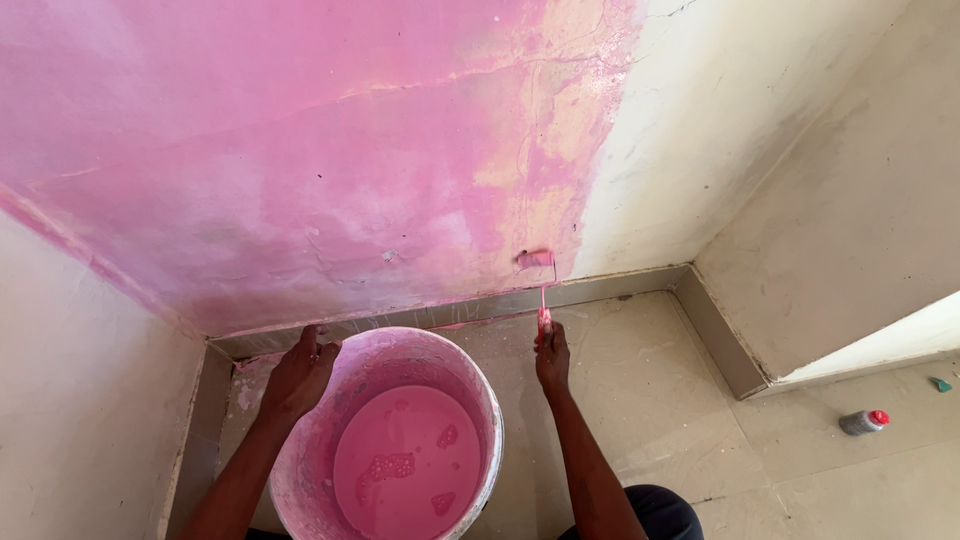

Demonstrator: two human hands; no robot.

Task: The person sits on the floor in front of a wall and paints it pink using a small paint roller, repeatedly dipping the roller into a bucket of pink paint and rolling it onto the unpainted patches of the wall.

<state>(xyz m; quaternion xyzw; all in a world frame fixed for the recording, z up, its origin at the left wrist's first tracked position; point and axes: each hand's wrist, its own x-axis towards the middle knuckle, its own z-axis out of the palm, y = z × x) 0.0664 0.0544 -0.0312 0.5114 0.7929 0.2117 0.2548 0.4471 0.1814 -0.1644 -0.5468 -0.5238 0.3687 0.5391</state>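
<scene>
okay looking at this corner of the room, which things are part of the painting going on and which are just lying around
In use:
- small roller, in the right hand, against the pink wall
- bucket of pink paint, left hand on its rim

Lying about:
- small grey bottle with a red cap, on its side on the floor
- small green bit by the far wall

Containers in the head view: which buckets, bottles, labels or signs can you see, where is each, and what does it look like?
Paint bucket: on the floor by the wall, left hand on its rim; round, pink-smeared, holding pink paint.
Small bottle: lying on the floor at far right; grey body, red cap.
No labels, signs or screens are visible.
</scene>
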